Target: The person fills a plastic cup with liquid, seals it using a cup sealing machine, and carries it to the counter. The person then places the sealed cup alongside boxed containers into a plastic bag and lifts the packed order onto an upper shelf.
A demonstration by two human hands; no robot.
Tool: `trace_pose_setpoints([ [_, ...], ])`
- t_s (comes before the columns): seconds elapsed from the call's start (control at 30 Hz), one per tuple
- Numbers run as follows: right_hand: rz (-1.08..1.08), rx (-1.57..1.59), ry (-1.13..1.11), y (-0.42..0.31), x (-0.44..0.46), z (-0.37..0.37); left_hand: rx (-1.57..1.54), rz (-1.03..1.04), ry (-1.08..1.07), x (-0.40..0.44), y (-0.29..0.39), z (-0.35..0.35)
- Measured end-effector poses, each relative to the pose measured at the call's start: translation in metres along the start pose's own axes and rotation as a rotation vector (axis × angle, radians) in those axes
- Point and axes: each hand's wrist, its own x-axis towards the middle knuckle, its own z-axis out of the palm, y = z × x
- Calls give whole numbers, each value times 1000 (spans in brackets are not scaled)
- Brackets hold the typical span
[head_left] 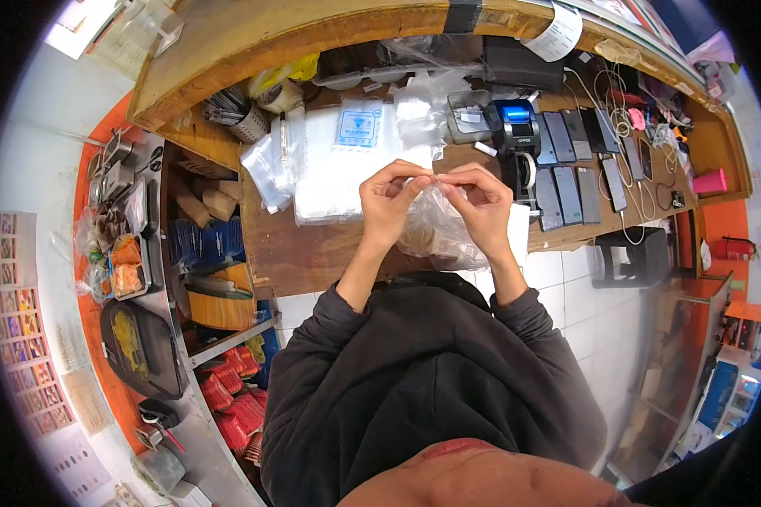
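My left hand point(387, 203) and my right hand point(482, 203) meet above the front edge of the wooden table. Thumbs and fingers of both are pinched together at the gathered top of a clear plastic bag point(435, 221). The bag hangs below and between the hands, with something pale inside that I cannot make out. Just beyond my left hand lies a stack of clear plastic sleeves point(330, 173), with a blue-printed label point(358, 127) on top. A small white piece point(485, 149) rests on the table past my right hand.
On the right stand a label printer point(516, 127) and rows of phones point(568, 190) with tangled white cables point(621, 118). At the back is a clear plastic tray point(469, 117). Shelves at the left hold brown envelopes point(220, 306) and red packets point(238, 414). A black stool point(634, 258) stands right.
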Motion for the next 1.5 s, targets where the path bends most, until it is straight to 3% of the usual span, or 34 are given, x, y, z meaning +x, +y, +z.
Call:
trace_pose_setpoints([
  [0.17, 8, -145, -76, -12, 5, -5, -137, -137, 37, 0, -5, -3],
  [0.87, -13, -229, -68, -14, 8, -1, -420, -122, -72, 2, -24, -11],
  [1.3, -5, -260, -54, -18, 10, 2, -410, -184, -97, 6, -27, -15],
  [1.43, 16, -238, -81, -18, 13, -1, -193, -197, -116, 10, -15, -13],
  [1.5, 222, 73, -76, -22, 15, -2, -85, -214, -136, 11, -7, -7],
])
